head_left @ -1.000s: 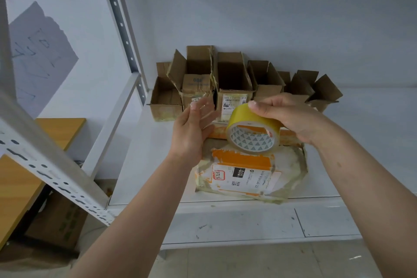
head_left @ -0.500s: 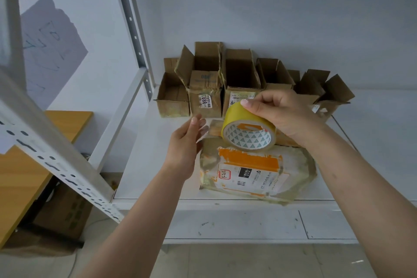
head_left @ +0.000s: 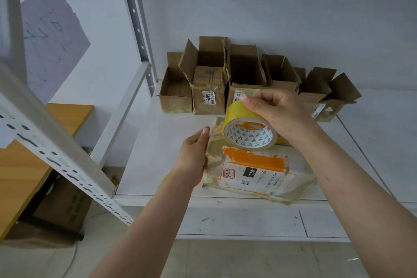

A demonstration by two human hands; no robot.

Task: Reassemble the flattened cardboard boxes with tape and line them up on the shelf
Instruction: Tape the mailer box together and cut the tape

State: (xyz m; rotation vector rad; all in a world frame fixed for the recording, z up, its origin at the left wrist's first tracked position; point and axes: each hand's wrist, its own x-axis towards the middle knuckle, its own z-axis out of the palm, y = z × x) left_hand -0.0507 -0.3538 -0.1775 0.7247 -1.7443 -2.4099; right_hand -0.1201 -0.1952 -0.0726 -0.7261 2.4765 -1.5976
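Shelving, white metal, viewed from above and in front: we log first, at far left, a wooden table (head_left: 33,165) standing beside the rack, a brown carton (head_left: 65,207) on the floor under it, and a sheet of paper (head_left: 52,36) stuck on the wall. On the white shelf (head_left: 162,153), along the back wall, we count a row of assembled cardboard boxes, all with top flaps standing open. Leftmost box (head_left: 174,95): low, interior shows only bare cardboard. Second box (head_left: 208,88): taller, white label with printed digits on its front, and a smaller cardboard piece or box sitting inside it; we cannot tell which. Third box (head_left: 244,70): deep, interior dark, contents not discernible. Fourth box (head_left: 281,72): partly hidden behind our right hand. Rightmost boxes (head_left: 327,90): a cluster with splayed flaps, individual count unclear, one carrying a small label. In front of the row, near the shelf's front edge, lies a flattened cardboard box (head_left: 255,171), heavily covered in clear tape, with an orange band and a white shipping label facing up. Our left hand (head_left: 194,153) grips that flattened box at its left edge, fingers curled on the side. Our right hand (head_left: 279,113) holds a roll of yellow tape (head_left: 248,128) just above the flattened box, thumb and fingers clamped around the roll's outer band, its patterned core facing us. Hands apart, on either side of the roll.
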